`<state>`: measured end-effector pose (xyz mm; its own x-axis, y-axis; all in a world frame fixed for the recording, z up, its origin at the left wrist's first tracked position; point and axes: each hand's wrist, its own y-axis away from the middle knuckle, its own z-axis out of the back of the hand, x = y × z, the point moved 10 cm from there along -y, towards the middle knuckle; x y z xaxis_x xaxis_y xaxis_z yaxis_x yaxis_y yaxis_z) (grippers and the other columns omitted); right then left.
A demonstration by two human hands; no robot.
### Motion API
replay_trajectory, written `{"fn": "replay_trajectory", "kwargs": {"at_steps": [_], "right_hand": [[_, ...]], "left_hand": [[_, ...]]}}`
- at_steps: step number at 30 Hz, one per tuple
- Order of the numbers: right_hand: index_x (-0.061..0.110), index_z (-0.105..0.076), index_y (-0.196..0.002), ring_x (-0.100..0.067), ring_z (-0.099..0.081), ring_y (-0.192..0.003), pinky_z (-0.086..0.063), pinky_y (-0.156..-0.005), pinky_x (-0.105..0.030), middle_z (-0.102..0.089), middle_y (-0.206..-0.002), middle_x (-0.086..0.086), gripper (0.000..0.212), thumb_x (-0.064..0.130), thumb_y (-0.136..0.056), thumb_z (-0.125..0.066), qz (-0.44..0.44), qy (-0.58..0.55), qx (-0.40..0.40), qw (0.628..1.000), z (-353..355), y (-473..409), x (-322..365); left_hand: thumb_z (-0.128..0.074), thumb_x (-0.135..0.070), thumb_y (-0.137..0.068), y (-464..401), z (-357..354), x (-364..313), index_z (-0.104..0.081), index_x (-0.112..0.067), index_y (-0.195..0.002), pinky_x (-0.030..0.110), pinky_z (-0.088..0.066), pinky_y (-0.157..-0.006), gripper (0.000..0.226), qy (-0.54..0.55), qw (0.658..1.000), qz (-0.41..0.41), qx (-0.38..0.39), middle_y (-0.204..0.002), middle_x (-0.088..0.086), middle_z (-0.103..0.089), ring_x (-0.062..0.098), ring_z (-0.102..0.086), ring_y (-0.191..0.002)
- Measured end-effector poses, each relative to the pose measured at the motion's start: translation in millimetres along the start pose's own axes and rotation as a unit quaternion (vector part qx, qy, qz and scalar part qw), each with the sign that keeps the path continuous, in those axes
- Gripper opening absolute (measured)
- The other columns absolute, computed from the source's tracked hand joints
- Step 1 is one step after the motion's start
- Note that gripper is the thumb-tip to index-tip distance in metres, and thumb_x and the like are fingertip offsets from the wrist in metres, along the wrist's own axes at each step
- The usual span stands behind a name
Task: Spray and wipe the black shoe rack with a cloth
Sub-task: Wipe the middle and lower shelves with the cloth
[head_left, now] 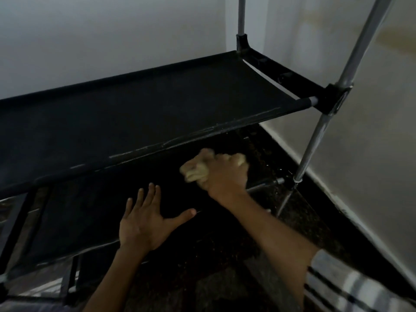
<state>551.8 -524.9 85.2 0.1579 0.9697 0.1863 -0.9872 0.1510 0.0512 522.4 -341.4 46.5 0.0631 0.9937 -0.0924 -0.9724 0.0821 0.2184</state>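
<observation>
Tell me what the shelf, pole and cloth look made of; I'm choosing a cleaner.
Shelf: black matte fabric, apparently stretched, hemmed over a bar at the edge. Pole: grey metal tube, by its sheen, with black, probably plastic, joints. Cloth: soft pale yellow textile, bunched in the right hand.

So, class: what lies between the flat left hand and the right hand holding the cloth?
Only bare black fabric of the lower shelf separates left hand from right hand with its cloth, in the head view.
</observation>
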Motion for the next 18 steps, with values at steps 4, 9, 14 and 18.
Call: {"fn": "replay_trajectory", "kwargs": {"at_steps": [4, 9, 14, 18], "right_hand": [[0.029, -0.050, -0.128, -0.025, -0.039, -0.121, -0.029, -0.095, -0.049, -0.053, -0.122, 0.001, 0.046, 0.037, -0.085, -0.063, 0.173, -0.039, 0.059, 0.982, -27, 22, 74], [0.020, -0.054, -0.114, -0.026, -0.042, -0.119, -0.033, -0.094, -0.045, -0.057, -0.116, -0.001, 0.042, 0.045, -0.081, -0.064, 0.177, -0.014, 0.015, 0.984, -21, -31, 69], [0.022, -0.049, -0.131, -0.031, -0.039, -0.126, -0.029, -0.101, -0.051, -0.050, -0.132, -0.006, 0.038, 0.036, -0.095, -0.046, 0.111, -0.013, -0.032, 0.993, 10, -89, 22], [0.021, -0.047, -0.130, -0.031, -0.033, -0.131, -0.031, -0.099, -0.052, -0.046, -0.135, -0.004, 0.033, 0.024, -0.098, -0.043, 0.026, -0.024, -0.039, 0.999, 16, -93, -19]], "left_hand": [[-0.005, -0.099, -0.040, 0, 0, 0, 0.001, -0.033, -0.150, 0.037, -0.002, -0.119, 0.129, 0.005, 1.000, -0.009, -0.012, -0.159, -0.006, 0.000, 0.014, 0.000, -0.146], [-0.007, -0.103, -0.042, -2, -1, -1, 0.002, -0.027, -0.150, 0.038, -0.003, -0.118, 0.132, -0.004, 1.000, 0.000, -0.015, -0.159, -0.005, -0.002, 0.016, -0.003, -0.146], [-0.008, -0.104, -0.042, -2, 1, 4, -0.001, -0.023, -0.150, 0.038, -0.002, -0.118, 0.135, 0.002, 1.000, 0.006, -0.016, -0.158, -0.007, 0.003, 0.013, 0.000, -0.146], [-0.005, -0.104, -0.038, 1, 3, 3, 0.000, -0.023, -0.150, 0.039, -0.002, -0.119, 0.138, 0.000, 1.000, 0.010, -0.020, -0.158, -0.008, 0.004, 0.013, 0.002, -0.146]]}}
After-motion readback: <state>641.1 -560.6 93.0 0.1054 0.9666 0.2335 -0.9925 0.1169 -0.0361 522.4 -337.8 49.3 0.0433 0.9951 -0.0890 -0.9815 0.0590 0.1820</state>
